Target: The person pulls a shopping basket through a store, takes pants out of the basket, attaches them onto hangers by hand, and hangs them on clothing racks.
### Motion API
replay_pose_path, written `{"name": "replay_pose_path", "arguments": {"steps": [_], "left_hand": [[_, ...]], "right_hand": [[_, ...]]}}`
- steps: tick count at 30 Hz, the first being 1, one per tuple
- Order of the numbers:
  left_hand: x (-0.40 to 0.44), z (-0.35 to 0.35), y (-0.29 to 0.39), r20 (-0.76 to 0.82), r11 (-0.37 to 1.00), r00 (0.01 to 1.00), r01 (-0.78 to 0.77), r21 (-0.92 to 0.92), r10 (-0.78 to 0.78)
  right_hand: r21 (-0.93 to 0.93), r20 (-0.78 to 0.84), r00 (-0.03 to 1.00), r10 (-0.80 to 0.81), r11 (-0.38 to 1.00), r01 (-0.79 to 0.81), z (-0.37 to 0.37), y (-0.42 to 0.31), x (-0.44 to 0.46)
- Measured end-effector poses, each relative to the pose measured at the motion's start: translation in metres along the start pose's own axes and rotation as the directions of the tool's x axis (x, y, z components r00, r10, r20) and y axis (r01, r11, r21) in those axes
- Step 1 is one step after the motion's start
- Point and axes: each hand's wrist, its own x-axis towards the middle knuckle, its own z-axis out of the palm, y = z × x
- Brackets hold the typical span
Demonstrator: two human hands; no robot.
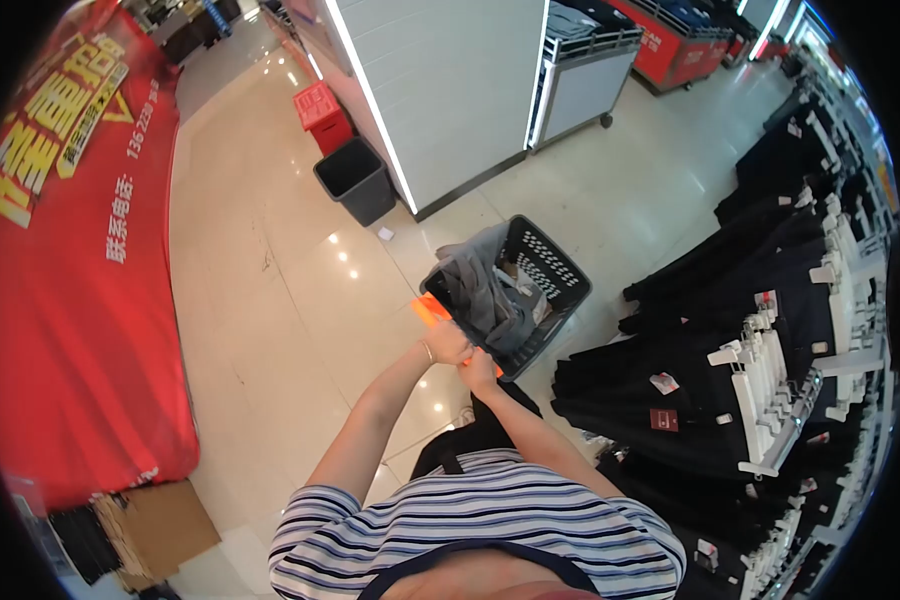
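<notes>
A dark grey shopping basket (535, 345) with perforated walls stands in front of me, tilted in view. Grey clothing (485, 290) lies in it, and part of it hangs over the left rim. Along the basket's near side runs an orange handle (430, 308). My left hand (450, 343) is closed around this handle near its middle. Right beside it, my right hand (479, 370) is also closed on the handle, nearer its right end. The fingers of both hands are partly hidden.
Dark trousers (690, 345) hang on white hangers along the right. A white partition (440, 90) stands ahead, with a black bin (358, 185) and a red box (322, 115) beside it. A red cloth with lettering (120, 330) and a cardboard box (165, 525) are at left.
</notes>
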Motion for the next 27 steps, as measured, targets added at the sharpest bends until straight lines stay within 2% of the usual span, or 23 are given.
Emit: {"name": "replay_pose_path", "arguments": {"steps": [3, 7, 8, 12, 15, 18, 21, 22, 25, 26, 27], "left_hand": [[0.027, 0.004, -0.025, 0.044, 0.998, 0.997, -0.060, 0.022, 0.059], [0.069, -0.009, -0.048, 0.025, 0.985, 0.985, -0.170, 0.037, 0.170], [0.079, -0.009, -0.055, 0.027, 0.979, 0.979, -0.204, 0.032, 0.203], [0.127, -0.020, -0.071, 0.142, 0.954, 0.947, -0.297, 0.039, 0.289], [0.161, -0.015, -0.084, -0.012, 0.906, 0.913, -0.405, -0.123, 0.407], [0.208, -0.047, -0.087, -0.124, 0.830, 0.841, -0.541, -0.136, 0.527], [0.249, -0.036, -0.123, 0.289, 0.806, 0.760, -0.586, -0.084, 0.582], [0.264, -0.032, -0.124, 0.421, 0.850, 0.744, -0.501, -0.162, 0.519], [0.306, -0.028, -0.108, 0.566, 0.868, 0.675, -0.468, -0.169, 0.474], [0.317, -0.019, -0.107, 0.572, 0.852, 0.658, -0.501, -0.152, 0.489], [0.326, -0.017, -0.104, 0.530, 0.853, 0.691, -0.503, -0.137, 0.492]], "right_hand": [[-0.004, -0.048, 0.998, 0.045, 0.999, -0.045, -0.008, -0.001, 0.025], [-0.010, -0.121, 0.991, 0.061, 0.998, -0.063, -0.007, 0.013, 0.061], [0.037, -0.174, 0.983, -0.056, 0.997, 0.064, -0.008, 0.019, 0.070], [0.096, -0.189, 0.981, 0.047, 0.995, -0.029, -0.034, 0.022, 0.103], [0.119, -0.164, 0.980, 0.109, 0.989, -0.090, -0.061, 0.027, 0.118], [0.125, -0.030, 0.979, 0.203, 0.972, -0.198, -0.090, 0.045, 0.128], [0.186, -0.055, 0.966, 0.254, 0.953, -0.240, -0.117, 0.056, 0.137], [0.197, -0.068, 0.968, 0.242, 0.954, -0.224, -0.119, 0.065, 0.141], [0.198, -0.105, 0.974, 0.199, 0.964, -0.175, -0.137, 0.098, 0.152], [0.187, -0.103, 0.977, 0.188, 0.968, -0.167, -0.145, 0.106, 0.153], [0.175, -0.097, 0.980, 0.176, 0.972, -0.157, -0.153, 0.113, 0.154]]}}
